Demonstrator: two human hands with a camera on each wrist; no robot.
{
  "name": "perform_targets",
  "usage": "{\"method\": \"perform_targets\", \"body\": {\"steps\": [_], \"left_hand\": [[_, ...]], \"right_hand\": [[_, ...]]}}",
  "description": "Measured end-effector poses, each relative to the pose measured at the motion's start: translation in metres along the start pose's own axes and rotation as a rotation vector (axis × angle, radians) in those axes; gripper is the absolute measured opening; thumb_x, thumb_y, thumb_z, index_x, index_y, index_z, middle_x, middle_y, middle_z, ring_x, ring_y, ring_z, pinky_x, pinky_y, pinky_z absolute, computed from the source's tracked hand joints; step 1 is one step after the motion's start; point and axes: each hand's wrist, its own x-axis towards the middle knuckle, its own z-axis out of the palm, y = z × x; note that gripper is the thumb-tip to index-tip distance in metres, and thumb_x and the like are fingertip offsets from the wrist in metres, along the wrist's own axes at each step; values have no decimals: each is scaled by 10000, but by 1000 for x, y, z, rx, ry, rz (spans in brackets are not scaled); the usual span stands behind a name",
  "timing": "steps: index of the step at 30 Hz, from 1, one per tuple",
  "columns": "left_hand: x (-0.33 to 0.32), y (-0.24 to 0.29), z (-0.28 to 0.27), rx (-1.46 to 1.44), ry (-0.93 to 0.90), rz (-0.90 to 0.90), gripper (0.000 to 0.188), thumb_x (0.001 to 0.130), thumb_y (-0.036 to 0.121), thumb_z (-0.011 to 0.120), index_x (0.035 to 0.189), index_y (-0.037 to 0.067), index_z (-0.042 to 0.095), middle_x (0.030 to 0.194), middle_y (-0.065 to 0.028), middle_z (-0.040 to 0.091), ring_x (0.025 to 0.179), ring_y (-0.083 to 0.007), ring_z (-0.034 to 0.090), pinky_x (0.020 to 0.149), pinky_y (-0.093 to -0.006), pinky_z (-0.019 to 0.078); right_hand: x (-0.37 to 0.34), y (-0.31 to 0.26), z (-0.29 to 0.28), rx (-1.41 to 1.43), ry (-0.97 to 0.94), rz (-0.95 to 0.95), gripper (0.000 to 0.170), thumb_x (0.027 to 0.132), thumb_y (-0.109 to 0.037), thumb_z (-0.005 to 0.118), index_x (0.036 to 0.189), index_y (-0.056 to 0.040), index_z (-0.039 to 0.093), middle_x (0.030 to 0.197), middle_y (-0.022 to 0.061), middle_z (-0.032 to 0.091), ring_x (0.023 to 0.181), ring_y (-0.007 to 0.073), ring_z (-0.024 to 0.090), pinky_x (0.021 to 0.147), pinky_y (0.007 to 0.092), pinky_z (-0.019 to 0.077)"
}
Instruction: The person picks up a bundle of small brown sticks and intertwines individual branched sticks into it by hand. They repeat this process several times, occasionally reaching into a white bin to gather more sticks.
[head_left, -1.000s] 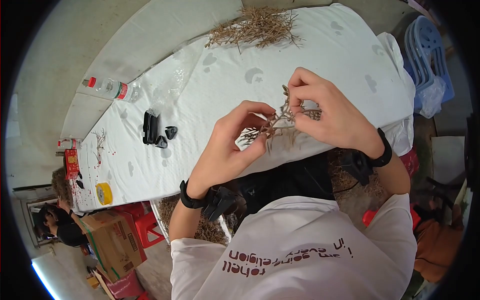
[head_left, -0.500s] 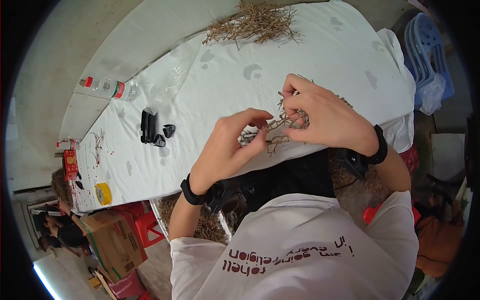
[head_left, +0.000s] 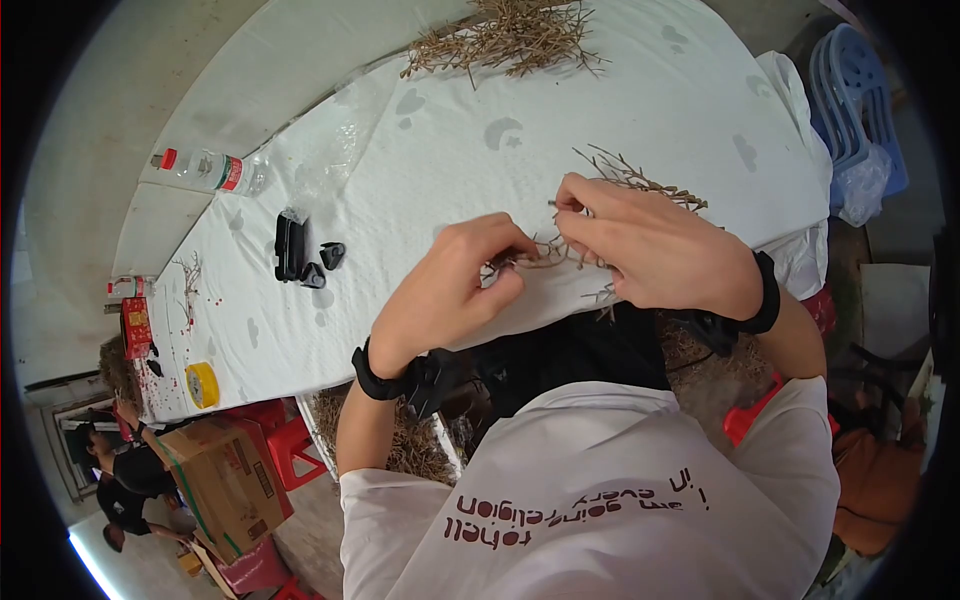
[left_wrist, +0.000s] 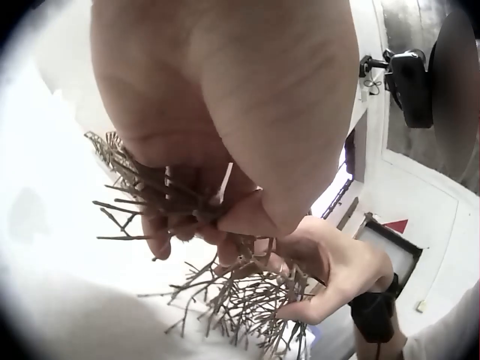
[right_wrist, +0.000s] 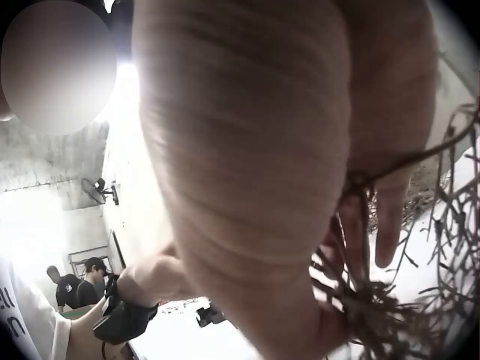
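In the head view both hands meet above the near side of the table over brown, dry, branching twigs [head_left: 640, 178]. My left hand [head_left: 445, 285] pinches a thin part of them between thumb and fingers. On the other side my right hand [head_left: 655, 245] grips the twigs, and a spray of branches sticks out past its knuckles. The left wrist view shows twig ends [left_wrist: 120, 217] poking out around the left fingers and a denser tangle [left_wrist: 247, 300] by the right hand. Close to the right wrist camera, forked stems [right_wrist: 450, 217] hang beside the palm, which hides part of the grip.
A heap of similar twigs [head_left: 500, 40] lies at the table's far edge. To the left are a black case [head_left: 290, 248] with two small black pieces, a plastic bottle [head_left: 205, 168] and yellow tape [head_left: 202, 385]. People stand near a cardboard box [head_left: 225, 485]. Blue stools [head_left: 850, 110] are stacked right.
My right hand has turned and lowered, and a spray of branches now shows beyond its knuckles. The left hand keeps its pinch almost in place. People at the far left have moved.
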Motion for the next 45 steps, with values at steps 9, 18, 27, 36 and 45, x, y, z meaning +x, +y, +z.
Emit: {"method": "perform_targets", "body": {"steps": [9,18,27,36,45], "left_hand": [[-4,-8,13,-457,41,-118,179,978,124,611,946,-39,679,868,-107,704,827,-183,652,784,-320,510],[3,-30,28,-557,206,-55,208,1012,148,602,1011,-27,715,897,-89,707,832,-182,639,796,-299,498],[10,-21,30,-30,138,197,195,1008,124,570,926,-36,646,728,-146,615,681,-252,584,688,-343,471],[-1,-4,21,-63,-94,-94,220,991,135,555,857,-34,602,640,-194,548,589,-386,534,573,-435,413],[-46,-44,-22,138,7,-200,263,1001,141,545,792,-17,559,586,-158,510,528,-317,512,543,-388,389]], "right_hand": [[5,-10,3,162,168,145,227,766,21,632,989,-6,591,1053,148,545,814,341,589,715,421,477],[7,-2,12,134,148,10,164,918,-161,649,850,-13,659,792,112,591,715,328,604,638,417,476],[5,0,16,94,113,14,193,922,-183,647,816,-21,650,763,114,586,697,332,605,620,427,471],[-2,5,15,83,64,-115,169,884,-143,684,777,-21,637,747,109,588,704,329,608,619,420,473],[-27,40,-22,145,159,42,65,885,-62,688,906,-23,736,778,104,654,666,237,605,595,338,452]]}}
